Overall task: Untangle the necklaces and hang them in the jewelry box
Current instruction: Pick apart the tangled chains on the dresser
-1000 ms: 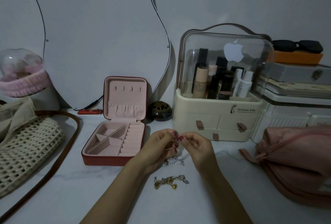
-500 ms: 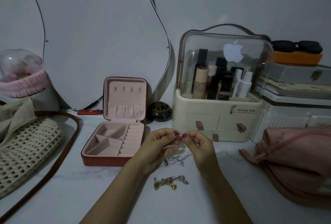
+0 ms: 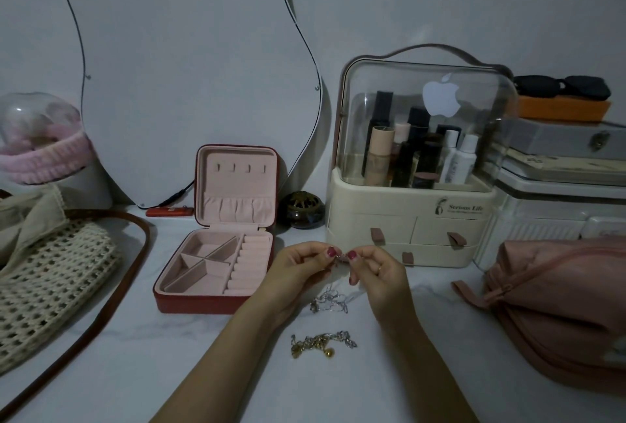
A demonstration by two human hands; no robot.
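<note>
Little had shifted over the last second: both hands stayed raised between the jewelry box and the cream makeup case, only nudging closer together. The left hand and right hand each kept a pinching grip on the same short stretch of a silver necklace, thumbs nearly touching, presumably to work at a knot or clasp up where it could be seen. Its remaining chain hung down and pooled on the bench just below the hands. A gold necklace lay bunched nearer the person, untouched. The box stood open with its lid upright, hooks bare, ready to receive the chains.
</note>
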